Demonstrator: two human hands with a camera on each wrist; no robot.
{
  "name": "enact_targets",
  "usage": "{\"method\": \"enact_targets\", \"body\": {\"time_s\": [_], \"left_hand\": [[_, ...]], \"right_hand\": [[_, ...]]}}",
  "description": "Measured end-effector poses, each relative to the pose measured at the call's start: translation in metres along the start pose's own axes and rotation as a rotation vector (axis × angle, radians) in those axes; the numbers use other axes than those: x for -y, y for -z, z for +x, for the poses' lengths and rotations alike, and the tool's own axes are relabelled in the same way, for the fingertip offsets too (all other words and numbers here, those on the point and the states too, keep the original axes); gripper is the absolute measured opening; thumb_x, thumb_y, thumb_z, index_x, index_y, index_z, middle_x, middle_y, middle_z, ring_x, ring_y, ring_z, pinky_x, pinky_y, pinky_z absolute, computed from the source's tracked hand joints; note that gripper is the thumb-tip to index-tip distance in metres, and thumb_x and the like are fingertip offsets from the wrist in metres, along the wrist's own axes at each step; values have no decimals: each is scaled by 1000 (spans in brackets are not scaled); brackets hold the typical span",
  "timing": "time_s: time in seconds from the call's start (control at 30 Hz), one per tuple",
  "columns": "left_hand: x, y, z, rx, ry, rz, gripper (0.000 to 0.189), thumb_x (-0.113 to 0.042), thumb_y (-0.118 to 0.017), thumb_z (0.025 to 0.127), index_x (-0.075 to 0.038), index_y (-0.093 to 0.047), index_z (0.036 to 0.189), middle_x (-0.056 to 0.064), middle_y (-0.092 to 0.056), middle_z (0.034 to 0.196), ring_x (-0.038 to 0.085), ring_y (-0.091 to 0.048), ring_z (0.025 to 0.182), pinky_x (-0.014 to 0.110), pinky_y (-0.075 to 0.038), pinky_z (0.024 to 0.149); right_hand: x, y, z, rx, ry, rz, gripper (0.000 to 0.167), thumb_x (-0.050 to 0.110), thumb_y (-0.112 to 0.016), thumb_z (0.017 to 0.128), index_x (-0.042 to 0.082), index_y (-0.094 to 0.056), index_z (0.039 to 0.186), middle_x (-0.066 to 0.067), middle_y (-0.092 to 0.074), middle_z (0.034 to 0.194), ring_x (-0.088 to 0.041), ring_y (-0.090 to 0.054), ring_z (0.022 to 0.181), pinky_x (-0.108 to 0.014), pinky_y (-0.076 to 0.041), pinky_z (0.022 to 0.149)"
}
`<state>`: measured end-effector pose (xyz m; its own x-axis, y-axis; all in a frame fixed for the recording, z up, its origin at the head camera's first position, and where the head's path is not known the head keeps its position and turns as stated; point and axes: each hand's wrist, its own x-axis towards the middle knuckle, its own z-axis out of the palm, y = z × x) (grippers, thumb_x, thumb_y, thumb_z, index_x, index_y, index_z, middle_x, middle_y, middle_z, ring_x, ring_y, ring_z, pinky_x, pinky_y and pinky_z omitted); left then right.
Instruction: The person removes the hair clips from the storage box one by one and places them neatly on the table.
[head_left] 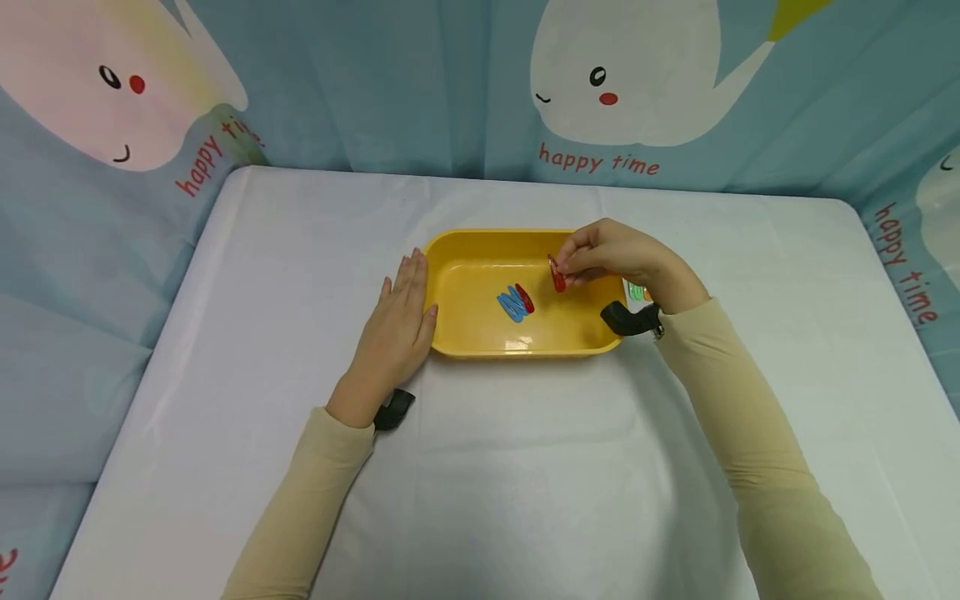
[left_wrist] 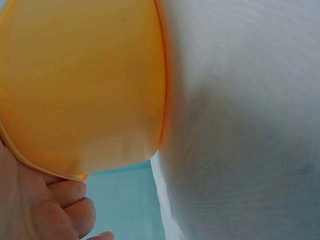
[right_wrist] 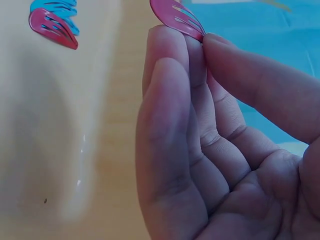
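Note:
A yellow tray point(head_left: 480, 346) stands on the white-covered table. Inside it, left of its right half, lie several blue snap hair clips point(head_left: 512, 305) with a red hair clip point(head_left: 525, 298) alongside them. My right hand point(head_left: 611, 254) reaches over the tray's right end and pinches another red hair clip point(head_left: 557, 273) between thumb and fingertips; the right wrist view shows this clip point(right_wrist: 176, 17) at the tips. My left hand point(head_left: 397, 325) lies with straight fingers along the tray's left rim, and its palm side touches the rim in the left wrist view.
Just outside the tray's right end, partly hidden by the right wrist, are green and orange clips point(head_left: 637, 292). Dark wrist-camera straps point(head_left: 630, 319) sit at both wrists. A blue curtain with whale prints point(head_left: 480, 92) hangs behind the table point(head_left: 480, 467).

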<state>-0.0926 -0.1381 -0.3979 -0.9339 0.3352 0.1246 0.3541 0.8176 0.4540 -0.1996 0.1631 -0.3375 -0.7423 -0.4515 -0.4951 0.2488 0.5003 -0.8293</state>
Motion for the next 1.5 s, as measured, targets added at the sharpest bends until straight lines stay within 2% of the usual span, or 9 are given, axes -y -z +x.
{"method": "enact_targets", "body": {"time_s": [0.3,0.47,0.73,1.03,1.33,1.5], "left_hand": [[0,-1,0,-2,-8,-10,60,-22,-33,102,4,-6,149,15,-6,156,25,-4,144,48,-8,114],[1,-1,0,-6,-11,-8,60,-23,-32,102,4,-6,149,15,-6,156,26,-5,144,48,-7,113],[2,-1,0,3,-10,-1,60,-23,-32,102,5,-7,149,16,-6,156,26,-4,143,49,-8,113],[1,1,0,-11,-17,-7,60,-23,-32,102,6,-7,148,18,-7,156,29,-7,143,50,-9,113],[1,0,1,-2,-17,-7,59,-22,-33,102,6,-7,148,18,-7,156,31,-8,143,50,-9,113],[0,1,0,-6,-16,-7,60,-21,-34,102,6,-8,148,18,-7,156,29,-7,143,49,-8,113]], "right_hand": [[-2,4,-8,-17,11,32,12,1,-57,91,-8,-63,95,-10,-67,85,-27,-65,77,-36,-55,77],[-7,6,-15,-43,47,79,9,1,-58,91,-6,-64,92,-10,-67,83,-26,-65,75,-34,-55,75],[-19,4,-41,-90,114,129,8,4,-63,90,-3,-65,89,-9,-68,82,-20,-64,75,-29,-55,73],[-35,11,-66,-83,194,206,7,3,-59,91,-2,-64,90,-9,-69,82,-20,-65,77,-28,-54,73],[-56,23,-82,-139,253,359,14,-4,-55,91,2,-67,89,-6,-69,83,-17,-67,75,-26,-54,72],[-66,36,-90,-215,229,389,15,-5,-56,91,3,-69,87,-6,-67,82,-15,-65,69,-23,-54,70]]}}
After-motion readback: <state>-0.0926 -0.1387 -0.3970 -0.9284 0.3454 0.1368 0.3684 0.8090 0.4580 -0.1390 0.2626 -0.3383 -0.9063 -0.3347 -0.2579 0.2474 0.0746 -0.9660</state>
